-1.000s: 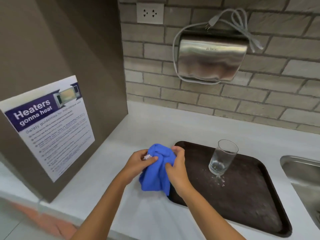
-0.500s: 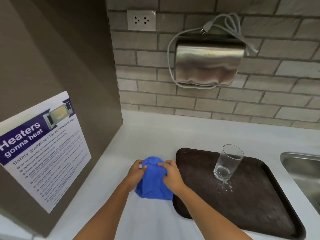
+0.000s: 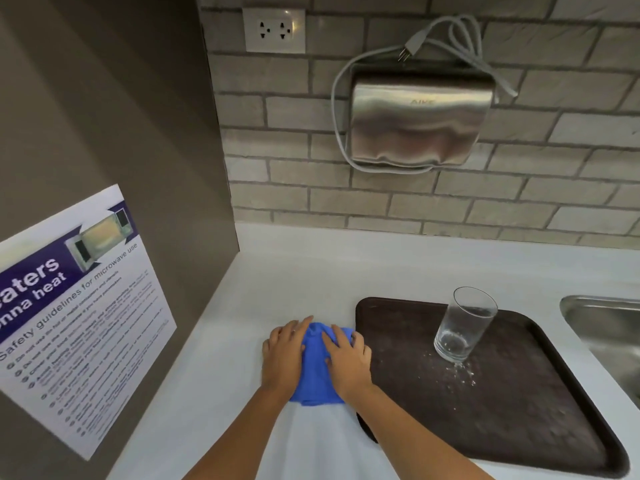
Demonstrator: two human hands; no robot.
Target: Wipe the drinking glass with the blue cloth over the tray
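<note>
The blue cloth (image 3: 315, 370) lies bunched on the white counter, just left of the dark brown tray (image 3: 519, 431). My left hand (image 3: 282, 355) rests flat on the cloth's left side, fingers stretched out. My right hand (image 3: 348, 360) lies flat on its right side, at the tray's left rim. Neither hand closes around the cloth. A clear drinking glass (image 3: 464, 327) stands upright on the far part of the tray, well to the right of both hands and untouched. Water droplets are scattered on the tray by its base.
A steel sink (image 3: 606, 327) borders the tray on the right. A brown cabinet side with a microwave safety poster (image 3: 76, 306) walls off the left. On the brick wall hang a steel hand dryer (image 3: 419, 119) and an outlet (image 3: 273, 29).
Both hands have lowered the cloth from mid-air onto the counter and flattened out over it. The glass and tray have not moved; the camera has tilted up.
</note>
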